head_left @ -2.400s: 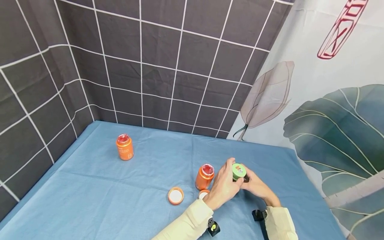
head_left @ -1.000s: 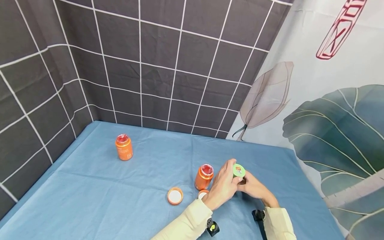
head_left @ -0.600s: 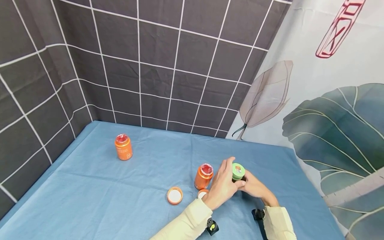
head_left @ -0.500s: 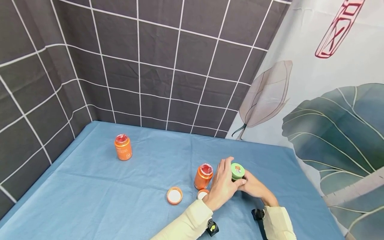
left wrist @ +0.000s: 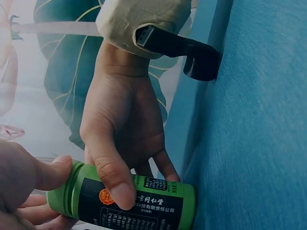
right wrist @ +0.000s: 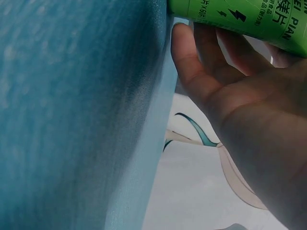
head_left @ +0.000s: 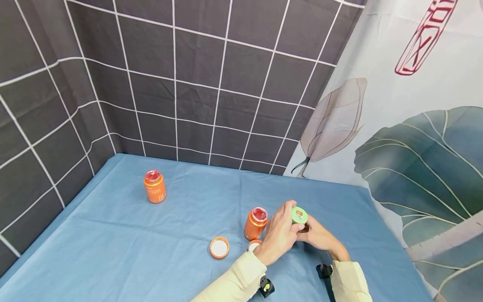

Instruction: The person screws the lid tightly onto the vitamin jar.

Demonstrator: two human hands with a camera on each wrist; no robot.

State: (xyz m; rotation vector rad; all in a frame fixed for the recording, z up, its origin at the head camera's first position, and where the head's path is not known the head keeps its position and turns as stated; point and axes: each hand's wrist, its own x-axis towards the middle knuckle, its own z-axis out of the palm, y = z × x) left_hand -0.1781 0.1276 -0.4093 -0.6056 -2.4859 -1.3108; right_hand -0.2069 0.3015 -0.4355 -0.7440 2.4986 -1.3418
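Observation:
A green pill bottle (left wrist: 139, 199) with a dark label stands upright on the blue cloth in front of me. My left hand (head_left: 278, 235) pinches its green lid (head_left: 299, 215) from the left, thumb on the near side. Lower down, my right hand (head_left: 320, 237) grips the body of the bottle; its thumb lies across the label in the left wrist view. Just left of my left hand stands an orange bottle (head_left: 255, 226) without its lid, red inside. An orange lid (head_left: 254, 245) lies in front of it, partly hidden by the left hand.
Farther back on the left stands another lidless orange bottle (head_left: 155, 189). A second orange lid (head_left: 219, 247), white inside facing up, lies left of the hands. The blue cloth (head_left: 181, 209) covers the table; dark checked fabric (head_left: 151, 96) hangs behind it.
Both hands stay at the green bottle. The left fingers have drawn in closer round its lid since half a second ago, when they were more spread. The orange bottles and lids stay put.

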